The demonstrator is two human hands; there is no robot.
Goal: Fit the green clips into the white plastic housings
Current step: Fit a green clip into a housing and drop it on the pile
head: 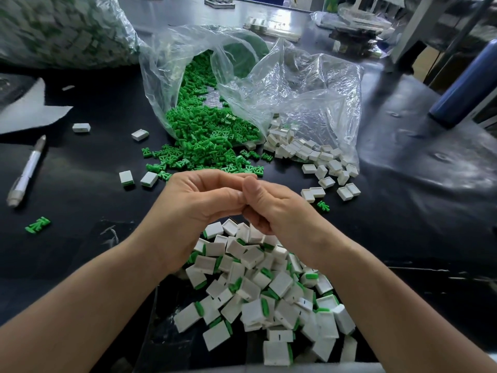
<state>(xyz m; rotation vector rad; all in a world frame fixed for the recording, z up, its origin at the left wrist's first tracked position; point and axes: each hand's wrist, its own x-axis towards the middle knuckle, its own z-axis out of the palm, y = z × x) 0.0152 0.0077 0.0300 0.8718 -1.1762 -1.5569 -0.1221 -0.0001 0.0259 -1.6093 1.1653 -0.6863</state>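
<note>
Left hand and right hand meet, fingers curled; can't tell what they pinch, if anything. Assembled pile under the wrists. Loose green clips, empty white housings beyond the fingertips: lots left.

The table is black and smooth, with a dull shine where light hits it, and the bag on it is thin clear plastic, crinkly and shiny. The clips are green plastic and the housings are white plastic, both smooth and not shiny. The pen is glossy white plastic with a silvery tip, the white sheet looks soft and matt, and the blue bottle is smooth.
</note>
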